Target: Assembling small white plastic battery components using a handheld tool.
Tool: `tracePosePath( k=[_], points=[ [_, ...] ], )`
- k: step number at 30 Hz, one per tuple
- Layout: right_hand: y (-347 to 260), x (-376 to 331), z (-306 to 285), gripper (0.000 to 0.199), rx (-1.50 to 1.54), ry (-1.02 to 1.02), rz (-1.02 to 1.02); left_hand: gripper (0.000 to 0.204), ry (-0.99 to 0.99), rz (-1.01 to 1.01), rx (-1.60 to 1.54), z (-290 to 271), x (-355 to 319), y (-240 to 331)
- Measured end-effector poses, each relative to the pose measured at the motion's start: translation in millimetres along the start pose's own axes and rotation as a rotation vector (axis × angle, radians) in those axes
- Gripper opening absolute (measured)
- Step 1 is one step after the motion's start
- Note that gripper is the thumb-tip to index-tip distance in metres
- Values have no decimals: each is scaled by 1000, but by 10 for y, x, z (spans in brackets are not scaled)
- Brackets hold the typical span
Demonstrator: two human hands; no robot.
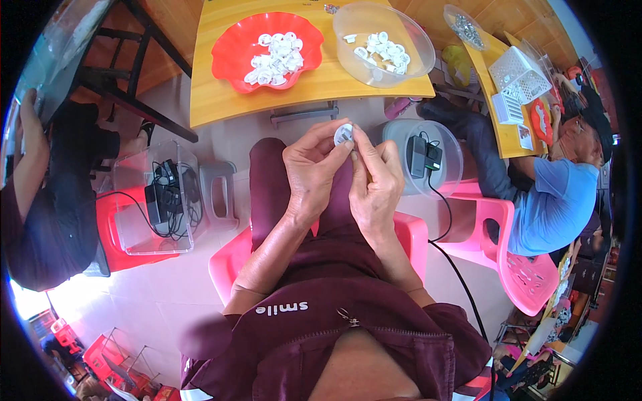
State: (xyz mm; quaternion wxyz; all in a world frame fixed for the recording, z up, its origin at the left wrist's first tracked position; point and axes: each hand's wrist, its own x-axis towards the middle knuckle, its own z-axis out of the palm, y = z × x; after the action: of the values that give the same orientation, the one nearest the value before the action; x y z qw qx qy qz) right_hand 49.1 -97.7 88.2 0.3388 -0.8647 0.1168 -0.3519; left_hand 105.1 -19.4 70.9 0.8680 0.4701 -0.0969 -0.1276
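Observation:
Above my lap, a small round white plastic piece [343, 133] with a grey patch on its face is pinched between both hands. My left hand [309, 164] grips its left edge with thumb and fingers. On its other side, my right hand [376, 179] has its fingertips pressed against the piece, thumb and index together. Whether the right fingertips also hold something tiny is hidden. Beyond my hands on the wooden table [304, 100] stands a red scalloped bowl [231, 60] with many white round pieces. Beside it, a clear plastic bowl [418, 43] contains more similar white pieces.
Clear tubs with black power adapters stand at left [127, 230] and right [453, 177]. A black cable [461, 277] runs along my right side. A person in a blue shirt [558, 200] sits at right by another table; a person in dark clothing [53, 214] is at left.

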Motion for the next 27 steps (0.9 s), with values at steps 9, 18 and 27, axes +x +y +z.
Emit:
tracePosePath(
  k=[9,18,27],
  points=[
    [12,15,13,36,6,-13,26,28,24,-34,-3,-21,8,-2],
    [115,67,27,31,91,-35,66,28,17,-60,24,-58,24,-10],
    [96,98,-118,33,170,-125,73,33,-62,-246,-182,-120,82,48]
  ],
)
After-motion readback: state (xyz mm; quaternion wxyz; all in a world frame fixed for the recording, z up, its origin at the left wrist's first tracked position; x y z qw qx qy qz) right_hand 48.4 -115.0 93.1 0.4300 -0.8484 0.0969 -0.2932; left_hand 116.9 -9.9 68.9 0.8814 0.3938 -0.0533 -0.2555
